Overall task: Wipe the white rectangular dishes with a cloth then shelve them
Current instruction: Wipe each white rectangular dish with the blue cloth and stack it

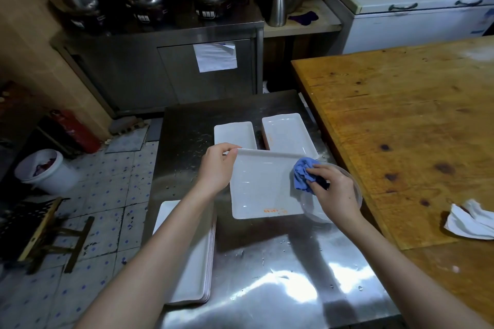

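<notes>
White dish [262,187] has left hand [217,165] pinching its far corner, right hand [334,189] clutching blue cloth [302,172].

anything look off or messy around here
Water is spattered over the steel table around the dish being wiped with the blue cloth, and the paper sheet on the cabinet door is peeling at its top right corner.

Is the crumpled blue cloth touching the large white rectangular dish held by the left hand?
Touching. The head view shows the right hand pressing the blue cloth against the right edge of the white rectangular dish, with no gap between them.
</notes>
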A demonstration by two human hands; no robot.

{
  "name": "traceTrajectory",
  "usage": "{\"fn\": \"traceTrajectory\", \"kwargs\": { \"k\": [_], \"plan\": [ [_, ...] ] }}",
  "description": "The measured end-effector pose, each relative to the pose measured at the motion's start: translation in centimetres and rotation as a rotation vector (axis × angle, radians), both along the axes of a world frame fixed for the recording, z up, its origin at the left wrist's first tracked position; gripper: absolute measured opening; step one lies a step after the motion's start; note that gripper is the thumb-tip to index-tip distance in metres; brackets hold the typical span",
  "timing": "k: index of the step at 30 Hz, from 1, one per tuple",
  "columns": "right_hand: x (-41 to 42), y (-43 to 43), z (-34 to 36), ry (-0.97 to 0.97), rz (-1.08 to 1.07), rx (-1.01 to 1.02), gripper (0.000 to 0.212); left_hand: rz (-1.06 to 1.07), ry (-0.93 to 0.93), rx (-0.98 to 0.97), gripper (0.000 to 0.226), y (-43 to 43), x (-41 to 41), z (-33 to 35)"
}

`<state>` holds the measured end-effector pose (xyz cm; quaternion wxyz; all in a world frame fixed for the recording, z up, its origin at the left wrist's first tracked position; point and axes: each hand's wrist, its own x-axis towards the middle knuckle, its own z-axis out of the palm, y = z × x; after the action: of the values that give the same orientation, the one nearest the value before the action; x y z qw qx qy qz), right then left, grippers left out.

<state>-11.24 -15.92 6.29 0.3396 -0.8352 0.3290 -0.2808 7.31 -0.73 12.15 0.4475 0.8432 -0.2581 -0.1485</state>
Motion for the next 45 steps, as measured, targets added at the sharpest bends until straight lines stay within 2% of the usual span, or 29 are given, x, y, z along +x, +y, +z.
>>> {"fn": "traceTrajectory", "kwargs": {
  "k": [10,24,39,42,45],
  "plan": [
    [0.9,1.0,0.5,-0.017,0.008,0.025,0.029,-0.075,0.126,-0.092,0.024,0.1,-1.8,0.6],
    [3.6,4.8,1.6,-0.059,0.213,-0.068,0.029,-0.084,0.234,-0.059,0.026,-1.3,-3.4,0.1],
    [0.0,0.4,0.8,0.056,-0.050,-0.048,0.029,-0.009,0.361,-0.174,0.030,0.2,-3.1,0.8],
    [1.1,2.1,1.0,0.035,-0.022,-0.026,0.029,0.022,0.373,-0.175,0.026,0.0,-3.2,0.7],
    [2.5,4.8,0.8,0.013,0.106,-0.062,0.028,0.040,0.393,-0.144,0.021,-0.4,-3.5,0.2]
  ]
}}
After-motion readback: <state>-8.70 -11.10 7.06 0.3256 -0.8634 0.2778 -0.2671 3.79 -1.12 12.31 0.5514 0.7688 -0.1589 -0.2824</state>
